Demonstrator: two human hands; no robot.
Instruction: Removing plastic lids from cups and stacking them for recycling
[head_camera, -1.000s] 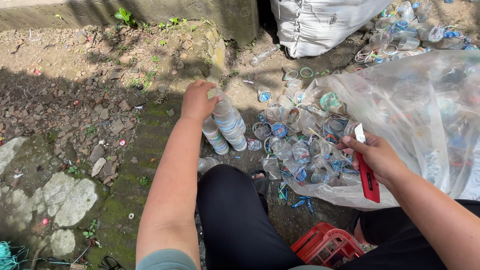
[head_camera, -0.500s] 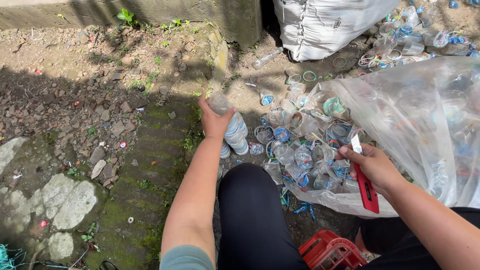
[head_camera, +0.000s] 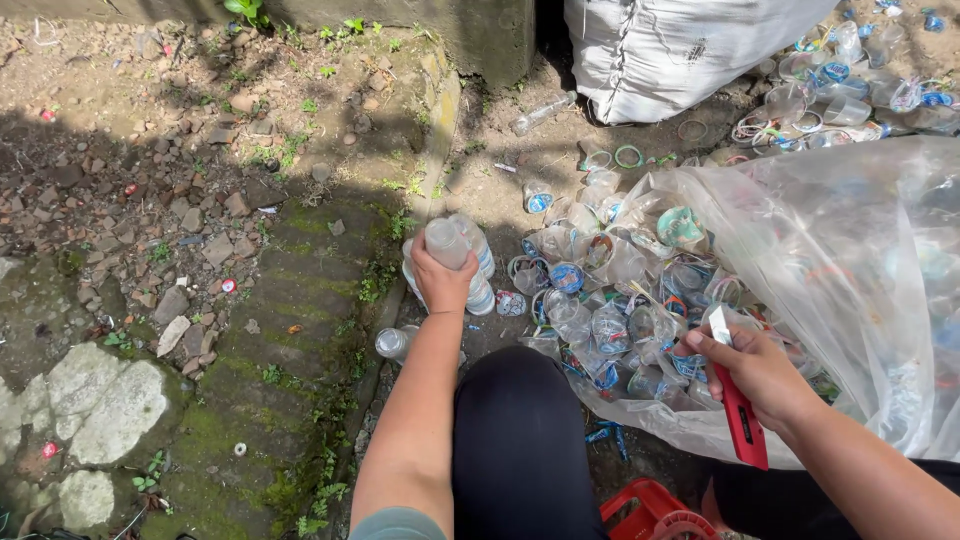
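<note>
So the person is crouched over the ground, dark-trousered knee (head_camera: 520, 450) at 6 o'clock in the head view. The left hand (head_camera: 443, 278) is right about dead center, fingers wrapped tight around a stack of clear plastic cups (head_camera: 455, 250), which is tilted and pointing up toward 12 o'clock. You can see blue bits on the cup rims peeking past the hand on the 3 o'clock side. Just below that hand, toward 7 o'clock, another clear cup (head_camera: 392, 343) lies on the dirt by itself, not touching the hand.

The right hand (head_camera: 760, 375) sits out at 4 o'clock, fingers closed on a red utility knife (head_camera: 738, 405), with the pale blade end sticking up toward 11 o'clock and the red handle running down toward 5 o'clock past the wrist. It's right against the edge of a big clear plastic bag (head_camera: 850, 280) that fills the 3 o'clock side. Between the two hands there's a messy pile of crushed cups (head_camera: 610, 290) with blue and green rings, spilling out of the bag's mouth.

Up at 1 o'clock there's a white woven sack (head_camera: 680, 50), with more loose cups (head_camera: 850, 90) beside it at 2 o'clock. The 9 o'clock half is just mossy stone paving (head_camera: 290, 300), rubble and a few weeds. A red plastic basket (head_camera: 650, 512) pokes in at the bottom, around 5 o'clock, next to the knee.
</note>
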